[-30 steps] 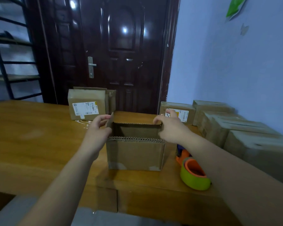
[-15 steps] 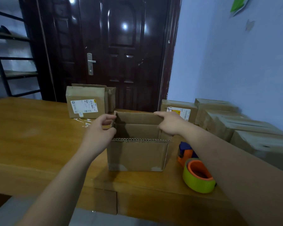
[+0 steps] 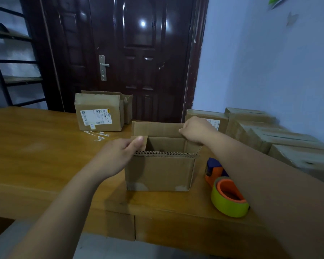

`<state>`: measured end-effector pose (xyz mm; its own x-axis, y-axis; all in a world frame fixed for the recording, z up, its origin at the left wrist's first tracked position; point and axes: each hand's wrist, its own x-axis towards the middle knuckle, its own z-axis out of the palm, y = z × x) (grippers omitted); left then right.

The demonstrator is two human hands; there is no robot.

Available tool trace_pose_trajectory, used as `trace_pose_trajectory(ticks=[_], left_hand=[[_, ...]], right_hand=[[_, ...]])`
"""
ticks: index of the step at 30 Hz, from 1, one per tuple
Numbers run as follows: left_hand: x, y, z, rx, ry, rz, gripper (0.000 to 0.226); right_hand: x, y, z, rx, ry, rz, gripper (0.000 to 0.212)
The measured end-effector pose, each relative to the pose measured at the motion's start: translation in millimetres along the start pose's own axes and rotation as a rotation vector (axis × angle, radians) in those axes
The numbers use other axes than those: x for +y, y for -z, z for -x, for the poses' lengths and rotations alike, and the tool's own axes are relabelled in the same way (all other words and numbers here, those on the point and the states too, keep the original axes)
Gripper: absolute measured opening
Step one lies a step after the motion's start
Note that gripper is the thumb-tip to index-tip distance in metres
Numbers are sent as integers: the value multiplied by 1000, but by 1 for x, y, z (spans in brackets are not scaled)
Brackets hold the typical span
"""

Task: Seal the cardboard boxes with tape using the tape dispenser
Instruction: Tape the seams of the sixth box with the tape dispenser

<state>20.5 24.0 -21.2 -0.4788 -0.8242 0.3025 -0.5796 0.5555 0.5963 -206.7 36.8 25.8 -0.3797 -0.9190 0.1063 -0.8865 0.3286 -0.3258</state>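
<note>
My left hand (image 3: pixel 118 156) pinches the open brown cardboard box's (image 3: pixel 160 172) side flap (image 3: pixel 144 145), my right hand (image 3: pixel 196 129) grips its rear flap (image 3: pixel 157 128), and the orange-and-blue tape dispenser (image 3: pixel 226 191) lies just right, nearer that hand.

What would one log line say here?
left hand: grips left flap | right hand: grips rear flap | box: open, untaped | tape dispenser: untouched
</note>
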Motion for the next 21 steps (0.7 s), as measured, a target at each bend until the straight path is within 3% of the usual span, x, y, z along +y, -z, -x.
trace_pose_trajectory(ticks=[3, 6, 9, 12, 16, 19, 21], left_hand=[[-10, 0, 0, -91, -76, 70, 100], [-20, 0, -2, -126, -54, 96, 73], [-23, -8, -4, 0, -31, 209, 36], [-22, -20, -5, 216, 21, 354, 27], [-25, -30, -7, 310, 52, 536, 22], [-27, -30, -4, 256, 26, 588, 18], [-33, -25, -1, 128, -21, 615, 21]], right_hand=[[-7, 1, 5, -75, -7, -306, 32], [1, 0, 6, -141, -105, -680, 46], [15, -6, 2, -121, -278, -983, 48], [25, -13, -2, -12, -352, -1345, 26], [26, -28, 1, -23, -229, -1258, 48], [33, -32, 6, -22, -224, -1202, 44], [39, -36, 9, -33, -227, -1237, 33]])
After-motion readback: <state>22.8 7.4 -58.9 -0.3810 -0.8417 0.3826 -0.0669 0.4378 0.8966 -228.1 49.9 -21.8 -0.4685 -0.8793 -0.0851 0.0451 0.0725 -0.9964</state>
